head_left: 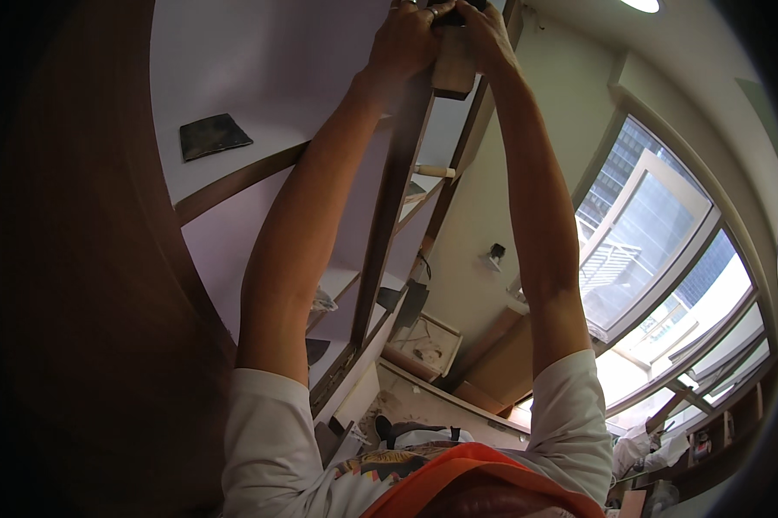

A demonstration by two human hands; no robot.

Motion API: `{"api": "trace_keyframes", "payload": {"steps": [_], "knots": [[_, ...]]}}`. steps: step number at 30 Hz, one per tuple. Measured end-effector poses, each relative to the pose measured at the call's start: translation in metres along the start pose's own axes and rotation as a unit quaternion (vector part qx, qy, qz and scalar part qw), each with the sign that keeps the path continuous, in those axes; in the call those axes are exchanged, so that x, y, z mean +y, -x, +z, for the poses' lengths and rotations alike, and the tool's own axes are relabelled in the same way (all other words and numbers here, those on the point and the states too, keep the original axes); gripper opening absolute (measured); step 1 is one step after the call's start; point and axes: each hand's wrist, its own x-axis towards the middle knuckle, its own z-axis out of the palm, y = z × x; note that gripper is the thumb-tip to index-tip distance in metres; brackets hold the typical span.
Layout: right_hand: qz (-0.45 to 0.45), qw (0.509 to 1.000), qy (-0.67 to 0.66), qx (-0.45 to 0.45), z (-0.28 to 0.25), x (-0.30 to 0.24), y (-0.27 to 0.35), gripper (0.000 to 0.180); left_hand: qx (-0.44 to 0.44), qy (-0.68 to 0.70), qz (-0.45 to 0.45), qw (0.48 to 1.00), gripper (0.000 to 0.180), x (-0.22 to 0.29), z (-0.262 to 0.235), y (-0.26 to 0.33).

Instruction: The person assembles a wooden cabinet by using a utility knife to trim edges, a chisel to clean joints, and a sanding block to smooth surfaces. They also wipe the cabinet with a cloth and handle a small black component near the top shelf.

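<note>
Both my arms reach up to the top edge of the view. My left hand [406,39] is closed, with rings on its fingers, and my right hand [491,39] closes in from the other side. Between them is a small black piece [460,15], its kind not clear, partly covered by fingers and cut off by the edge. Just below it a pale wooden block [454,65] shows, close to both hands. Beside them runs the brown upright [398,186] of a tall shelf unit.
A dark flat square [215,138] lies on a shelf at left. A light wooden handle [435,171] sticks out across the uprights. Brown boards [497,363] and a shallow box [423,347] stand low by the wall. An open window [648,224] is at right, clutter [657,449] below it.
</note>
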Motion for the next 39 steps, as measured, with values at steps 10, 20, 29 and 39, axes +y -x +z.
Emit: {"api": "trace_keyframes", "payload": {"steps": [10, 20, 29, 39], "knots": [[-0.008, 0.999, 0.025, 0.024, 0.004, -0.003, 0.002, 0.022, 0.004, -0.008, 0.006, 1.0, 0.052, -0.002, -0.002, 0.0], [0.003, 0.999, -0.046, -0.011, 0.007, -0.004, -0.005, 0.015, 0.013, -0.017, 0.015, 1.0, 0.051, -0.002, -0.001, 0.0], [-0.057, 0.998, 0.039, 0.006, 0.001, -0.004, -0.013, 0.017, -0.009, -0.018, -0.01, 1.0, 0.055, 0.006, -0.002, 0.0], [-0.018, 0.998, 0.039, 0.043, 0.002, -0.007, -0.002, 0.023, 0.015, 0.009, 0.009, 1.0, 0.051, 0.005, -0.002, 0.0]]}}
